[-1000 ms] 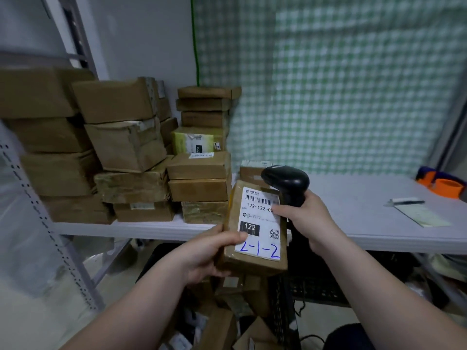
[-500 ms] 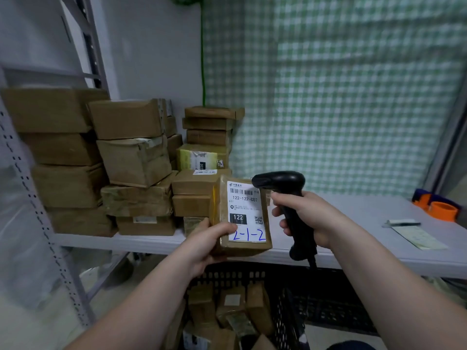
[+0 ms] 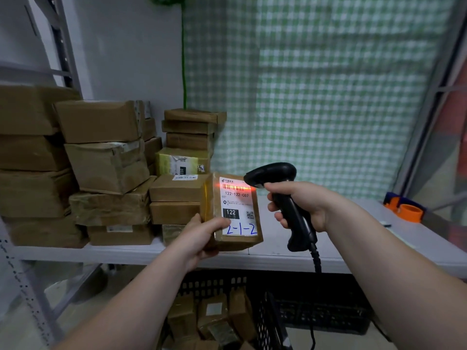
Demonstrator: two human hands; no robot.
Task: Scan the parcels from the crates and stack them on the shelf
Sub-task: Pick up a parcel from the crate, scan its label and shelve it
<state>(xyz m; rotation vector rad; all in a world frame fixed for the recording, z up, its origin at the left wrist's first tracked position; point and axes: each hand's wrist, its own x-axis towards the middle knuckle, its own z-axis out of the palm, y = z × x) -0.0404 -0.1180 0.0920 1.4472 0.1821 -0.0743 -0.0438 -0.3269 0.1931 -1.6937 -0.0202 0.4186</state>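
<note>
The barcode scanner point(image 3: 275, 173), clamped in the right hand point(image 3: 300, 203), now throws a red line on the parcel point(image 3: 235, 210), which the left hand point(image 3: 202, 236) grips before the shelf point(image 3: 126, 253); stacking likely next.

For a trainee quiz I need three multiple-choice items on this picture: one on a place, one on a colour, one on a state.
1. Where does the red scan line fall on the parcel?
A) on the barcode atop the label
B) on the QR code
C) on the parcel's side

2. What colour is the handwritten 2-1-2?
A) red
B) blue
C) green

3. What is the left hand doing?
A) open, holding nothing
B) pointing at the wall
C) holding the parcel

Answers
1 A: the red glow crosses the barcode.
2 B: the strokes are blue ink.
3 C: it grips the parcel's lower left corner; the right hand holds the scanner.
</note>
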